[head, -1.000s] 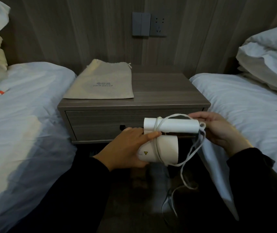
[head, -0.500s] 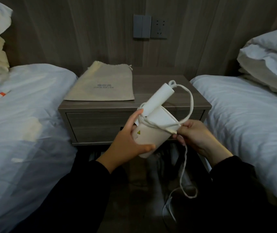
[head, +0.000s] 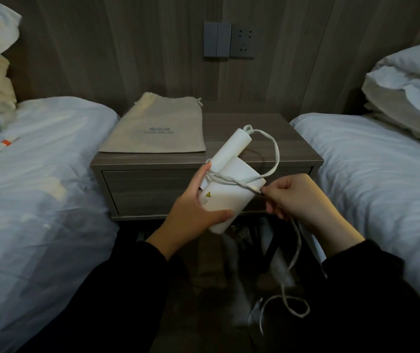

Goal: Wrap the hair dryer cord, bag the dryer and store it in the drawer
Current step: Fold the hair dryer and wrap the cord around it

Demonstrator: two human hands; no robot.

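Done: cord point(head: 275, 154) partly wound on dryer point(head: 225, 200).
Grip: my left hand point(head: 191, 207) clasps dryer; right hand point(head: 295, 197) pinches cord.
Left: bag point(head: 158, 128), closed drawer point(head: 150, 192).

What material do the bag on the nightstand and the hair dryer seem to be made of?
The bag looks like beige woven cloth, matte, lying limp with a gathered drawstring top. The hair dryer looks like smooth white plastic: rigid, even surface, slight sheen.

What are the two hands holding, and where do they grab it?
The left hand grips the hair dryer around its fat barrel. The right hand pinches the cord beside the barrel.
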